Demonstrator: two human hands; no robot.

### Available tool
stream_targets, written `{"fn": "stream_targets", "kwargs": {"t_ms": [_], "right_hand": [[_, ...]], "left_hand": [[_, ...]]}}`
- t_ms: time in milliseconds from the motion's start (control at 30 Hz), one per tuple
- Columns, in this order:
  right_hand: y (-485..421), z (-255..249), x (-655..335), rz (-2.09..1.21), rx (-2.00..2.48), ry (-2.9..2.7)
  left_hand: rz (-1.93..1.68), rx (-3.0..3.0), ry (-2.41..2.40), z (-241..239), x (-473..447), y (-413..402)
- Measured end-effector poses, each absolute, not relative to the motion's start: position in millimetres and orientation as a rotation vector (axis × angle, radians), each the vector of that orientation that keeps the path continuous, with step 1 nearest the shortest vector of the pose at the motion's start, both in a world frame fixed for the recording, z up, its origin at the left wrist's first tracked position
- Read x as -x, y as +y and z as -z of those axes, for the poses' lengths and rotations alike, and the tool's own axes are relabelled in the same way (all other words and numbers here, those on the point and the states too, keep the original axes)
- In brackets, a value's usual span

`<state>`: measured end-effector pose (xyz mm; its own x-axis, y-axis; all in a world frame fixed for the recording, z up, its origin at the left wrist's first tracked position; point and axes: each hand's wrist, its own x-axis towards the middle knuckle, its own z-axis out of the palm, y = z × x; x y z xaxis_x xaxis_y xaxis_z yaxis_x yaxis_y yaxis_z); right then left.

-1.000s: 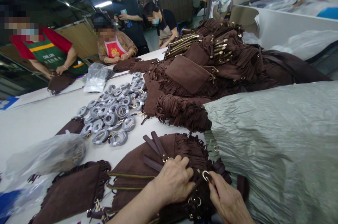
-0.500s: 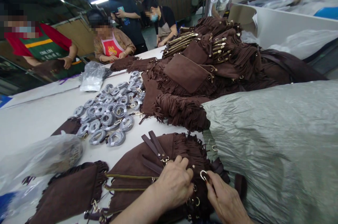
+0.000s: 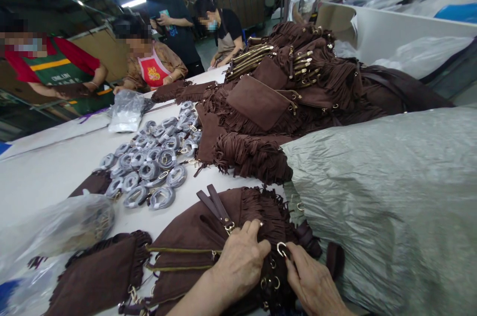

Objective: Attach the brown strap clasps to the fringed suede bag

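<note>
Left of the hands lies another brown fringed bag, and beyond it a group of wrapped strap coils sits on the white table. The left hand presses with closed fingers on the brown bag under it. Just beside it, the right hand pinches a metal ring at the bag's fringed edge, and a grey plastic sheet lies right of the grip.

Bag factory: heaped fringed bags, worktable, aproned workers.
</note>
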<state>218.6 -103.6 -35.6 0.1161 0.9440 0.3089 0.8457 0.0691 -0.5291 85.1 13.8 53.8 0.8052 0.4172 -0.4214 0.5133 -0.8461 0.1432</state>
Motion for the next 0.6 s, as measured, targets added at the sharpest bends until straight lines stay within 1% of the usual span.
{"fn": "stream_targets", "kwargs": {"t_ms": [67,167,367,500,600], "right_hand": [[-104.5,36.0,-218.4,-0.208,1.784,-1.731],[-105.4,37.0,-217.4,-0.208,1.772,-1.708],[-105.1,40.7,-215.0,-0.176,1.803,-1.695],[-106.4,41.9,-215.0,-0.178,1.809,-1.691],[-107.0,41.2,-214.4,-0.162,1.804,-1.692]], "left_hand": [[0.556,-2.73,0.748,-55.4,-83.5,10.1],[0.455,-2.695,0.836,-53.4,-83.0,0.2],[0.444,-2.598,1.076,-36.0,-95.1,-21.9],[0.315,-2.555,1.206,-25.6,-98.0,-29.4],[0.194,-2.574,1.215,-23.0,-94.8,-31.0]]}}
